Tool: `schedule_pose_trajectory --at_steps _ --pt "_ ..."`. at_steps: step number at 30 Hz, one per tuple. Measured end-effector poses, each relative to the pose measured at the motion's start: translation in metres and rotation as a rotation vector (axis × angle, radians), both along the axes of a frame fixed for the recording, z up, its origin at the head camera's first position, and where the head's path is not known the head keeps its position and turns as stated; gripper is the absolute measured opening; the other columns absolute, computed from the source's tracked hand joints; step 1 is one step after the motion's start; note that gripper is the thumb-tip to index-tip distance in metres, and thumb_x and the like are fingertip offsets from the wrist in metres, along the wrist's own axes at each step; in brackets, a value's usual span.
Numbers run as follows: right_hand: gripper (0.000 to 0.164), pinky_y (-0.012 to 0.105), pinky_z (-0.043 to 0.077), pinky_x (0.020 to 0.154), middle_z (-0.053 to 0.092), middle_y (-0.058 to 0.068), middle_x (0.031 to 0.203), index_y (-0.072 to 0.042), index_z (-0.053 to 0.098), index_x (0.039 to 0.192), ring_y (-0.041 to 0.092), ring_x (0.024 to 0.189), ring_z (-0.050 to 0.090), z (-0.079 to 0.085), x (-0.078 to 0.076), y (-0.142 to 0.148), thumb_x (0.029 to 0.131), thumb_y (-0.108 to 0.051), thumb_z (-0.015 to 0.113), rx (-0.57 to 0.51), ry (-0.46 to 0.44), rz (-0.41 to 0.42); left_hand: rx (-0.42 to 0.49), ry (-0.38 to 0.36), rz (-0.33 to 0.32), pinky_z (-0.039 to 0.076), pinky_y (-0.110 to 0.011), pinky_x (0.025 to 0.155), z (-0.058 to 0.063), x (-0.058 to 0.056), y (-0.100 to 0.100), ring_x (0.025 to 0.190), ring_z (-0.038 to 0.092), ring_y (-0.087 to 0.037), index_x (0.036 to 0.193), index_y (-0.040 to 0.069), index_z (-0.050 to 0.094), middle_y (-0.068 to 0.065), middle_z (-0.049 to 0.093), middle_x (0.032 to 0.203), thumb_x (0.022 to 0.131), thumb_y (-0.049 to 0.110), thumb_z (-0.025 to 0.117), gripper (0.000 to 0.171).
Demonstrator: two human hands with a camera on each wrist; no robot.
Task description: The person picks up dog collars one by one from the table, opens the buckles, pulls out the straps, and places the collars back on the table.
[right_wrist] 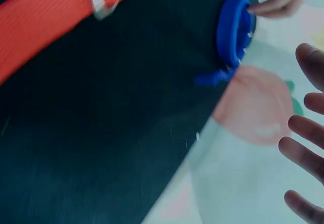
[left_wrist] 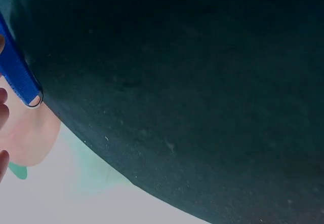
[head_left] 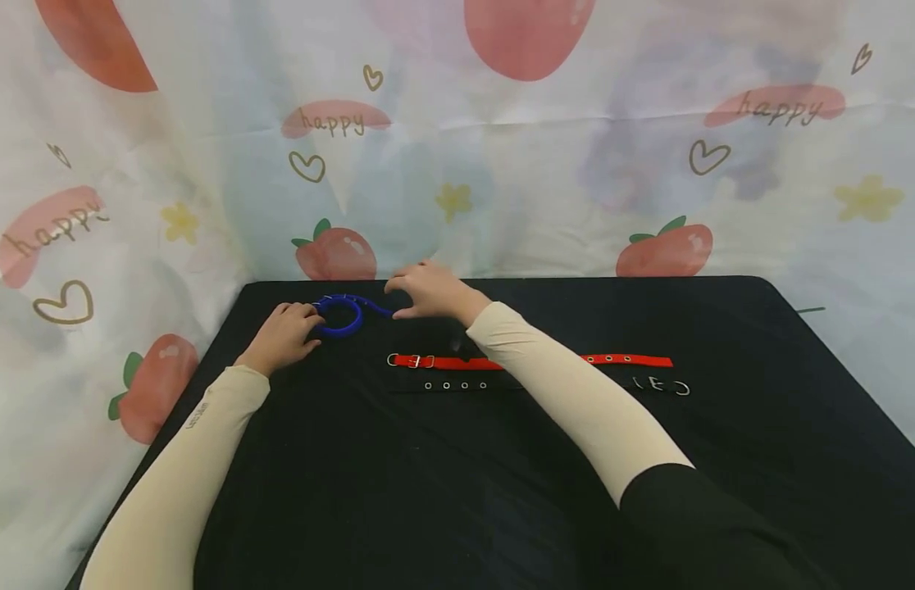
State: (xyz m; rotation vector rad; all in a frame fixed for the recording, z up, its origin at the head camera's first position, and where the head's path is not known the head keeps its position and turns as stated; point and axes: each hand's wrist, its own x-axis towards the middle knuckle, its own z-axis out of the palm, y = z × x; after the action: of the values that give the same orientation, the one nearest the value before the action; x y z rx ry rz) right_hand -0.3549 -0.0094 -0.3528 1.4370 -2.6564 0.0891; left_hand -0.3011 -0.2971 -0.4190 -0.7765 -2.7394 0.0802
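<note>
A blue collar lies coiled into a ring at the far left of the table, its loose end stretching right. My left hand touches the coil's left side, with the thumb apart from the fingers. In the left wrist view, a blue strap ends in a metal ring beside the fingertips. My right hand hovers just right of the blue loose end, holding nothing, its fingers spread in the right wrist view. A red collar with buckle and eyelets lies straight, partly hidden by my right forearm.
A black collar with metal eyelets and rings lies parallel, nearer than the red one. Black cloth covers the table. A printed curtain stands along the back and sides.
</note>
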Motion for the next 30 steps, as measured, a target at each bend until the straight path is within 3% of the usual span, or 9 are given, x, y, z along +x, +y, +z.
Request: schedule_pose_trajectory --at_steps 6,12,19,23,30 --pt "0.044 0.045 0.041 0.102 0.064 0.003 0.119 -0.014 0.064 0.119 0.018 0.11 0.059 -0.023 -0.005 -0.042 0.083 -0.039 0.07 0.029 -0.037 0.011 -0.035 -0.016 0.03 0.043 -0.049 0.094 -0.006 -0.008 0.004 0.098 0.059 -0.03 0.102 0.003 0.068 -0.014 0.064 0.101 0.08 0.021 0.074 0.029" --pt "0.042 0.04 0.046 0.096 0.064 -0.002 0.114 -0.018 0.065 0.116 0.014 0.103 0.061 -0.043 -0.009 -0.069 0.083 -0.044 0.068 0.109 -0.041 -0.005 -0.046 -0.053 0.042 0.043 -0.049 0.094 -0.008 -0.01 0.012 0.098 0.062 -0.03 0.097 0.004 0.069 -0.012 0.068 0.098 0.083 0.023 0.071 0.024" --pt "0.033 0.032 0.049 0.085 0.067 -0.004 0.104 -0.02 0.068 0.106 0.012 0.095 0.062 -0.047 -0.008 -0.087 0.083 -0.043 0.069 0.149 -0.013 0.013 -0.055 -0.055 0.016 0.044 -0.048 0.094 -0.007 -0.013 0.011 0.092 0.065 -0.026 0.088 0.007 0.07 -0.009 0.071 0.09 0.08 0.013 0.072 0.011" --pt "0.025 0.031 0.047 0.084 0.069 -0.007 0.099 -0.022 0.071 0.099 0.013 0.097 0.059 -0.049 -0.009 -0.095 0.083 -0.041 0.069 0.181 0.018 0.016 -0.065 -0.048 -0.004 0.044 -0.049 0.094 -0.004 -0.014 0.008 0.085 0.067 -0.023 0.083 0.009 0.07 -0.007 0.071 0.084 0.079 0.007 0.071 0.005" --pt "0.011 0.033 0.045 0.085 0.07 -0.007 0.095 -0.02 0.072 0.094 0.015 0.097 0.058 -0.05 -0.012 -0.089 0.085 -0.027 0.069 0.191 0.06 0.059 -0.08 -0.036 -0.027 0.044 -0.05 0.094 -0.004 -0.012 0.011 0.085 0.067 -0.022 0.085 0.01 0.07 -0.005 0.071 0.085 0.08 0.01 0.072 0.005"
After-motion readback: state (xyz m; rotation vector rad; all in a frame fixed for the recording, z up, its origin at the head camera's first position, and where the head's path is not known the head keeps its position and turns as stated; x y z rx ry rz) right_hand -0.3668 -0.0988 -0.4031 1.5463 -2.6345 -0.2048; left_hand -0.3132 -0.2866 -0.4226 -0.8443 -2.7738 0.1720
